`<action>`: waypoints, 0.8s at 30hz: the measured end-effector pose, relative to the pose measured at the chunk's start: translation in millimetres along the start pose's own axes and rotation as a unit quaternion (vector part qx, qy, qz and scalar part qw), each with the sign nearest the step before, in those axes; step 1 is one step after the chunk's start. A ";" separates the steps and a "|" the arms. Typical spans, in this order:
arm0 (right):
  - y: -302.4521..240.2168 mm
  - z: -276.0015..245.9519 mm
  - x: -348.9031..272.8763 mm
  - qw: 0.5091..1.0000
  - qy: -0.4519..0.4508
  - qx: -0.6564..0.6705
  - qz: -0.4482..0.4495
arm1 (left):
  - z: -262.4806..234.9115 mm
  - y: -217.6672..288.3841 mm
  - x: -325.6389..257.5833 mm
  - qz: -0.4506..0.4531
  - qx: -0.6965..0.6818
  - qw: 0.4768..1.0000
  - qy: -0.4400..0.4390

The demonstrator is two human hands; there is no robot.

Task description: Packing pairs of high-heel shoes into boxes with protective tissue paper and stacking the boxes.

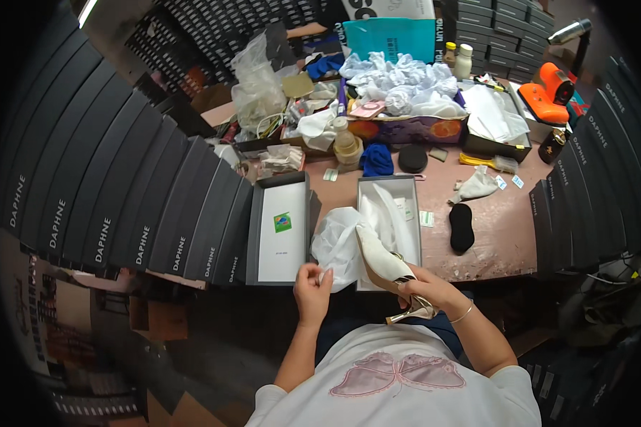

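Observation:
A white high-heeled shoe [383,265] with a thin gold heel is in my right hand [433,290], whose fingers wrap round its heel end. Its toe points up and away, over the open shoebox [417,260]. My left hand [312,293] pinches the near edge of a thin, crumpled white wrapping sheet [337,238], which touches the shoe's left side. Inside the shoebox lie white paper [383,203] and a pale, long item, partly hidden by the shoe. Left of it stands a dark open box part [253,231] with a white inside and a green sticker.
Stacked dark shoeboxes [132,185] wall off the left; more boxes [591,178] rise at the right. On the table [502,245] lie a black oval pad [461,228], a yellow brush [488,162] and a blue cloth [376,160]. Behind them, a carton [406,129] holds crumpled white paper.

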State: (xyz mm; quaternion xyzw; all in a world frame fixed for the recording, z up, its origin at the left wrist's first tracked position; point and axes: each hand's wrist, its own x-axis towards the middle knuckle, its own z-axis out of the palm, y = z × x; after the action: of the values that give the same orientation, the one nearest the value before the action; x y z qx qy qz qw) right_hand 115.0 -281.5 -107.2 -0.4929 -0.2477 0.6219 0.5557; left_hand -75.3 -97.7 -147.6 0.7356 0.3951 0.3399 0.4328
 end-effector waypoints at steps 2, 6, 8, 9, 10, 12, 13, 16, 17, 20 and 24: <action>7.8 4.9 -2.7 0.999 -0.019 -0.014 0.028 | -4.0 10.2 12.4 0.095 0.093 0.991 0.021; 2.8 11.8 -15.1 0.992 -0.065 -0.101 0.031 | -4.1 5.3 39.4 0.135 0.154 0.971 -0.121; -3.2 15.7 -17.4 0.983 -0.078 -0.165 -0.023 | -1.4 29.2 49.5 0.174 0.135 0.969 -0.113; -9.5 18.8 -15.3 0.984 -0.078 -0.159 -0.021 | 1.4 44.6 49.8 0.192 0.124 0.967 -0.112; -17.6 22.7 -10.3 0.985 -0.078 -0.154 -0.018 | 9.6 54.9 47.6 0.245 0.084 0.958 -0.123; -17.9 25.3 1.8 0.989 -0.047 -0.137 -0.044 | 9.1 91.2 35.4 0.285 0.049 0.941 -0.176; -20.7 23.0 11.8 0.983 -0.016 -0.165 -0.081 | 9.1 105.7 30.0 0.305 0.034 0.930 -0.202; -27.5 24.3 26.2 0.990 0.061 -0.029 -0.121 | 12.3 100.1 34.8 0.370 0.052 0.915 -0.152; -15.8 16.8 32.5 0.983 0.062 0.112 -0.133 | 15.4 94.9 46.2 0.374 0.077 0.917 -0.118; 13.6 -21.4 27.5 0.870 -0.105 0.478 -0.059 | 12.2 85.9 76.1 0.247 0.089 0.961 -0.089; 16.0 -17.4 22.1 0.823 -0.175 0.535 -0.073 | 31.1 82.5 64.5 0.299 0.016 0.948 -0.108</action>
State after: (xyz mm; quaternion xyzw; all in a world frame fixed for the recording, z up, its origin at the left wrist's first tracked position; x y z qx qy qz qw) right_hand 125.6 -269.2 -135.1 0.0187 -0.0046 0.6902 0.7233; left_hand 4.0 -78.6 -74.9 0.8591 0.1134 0.3660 0.3393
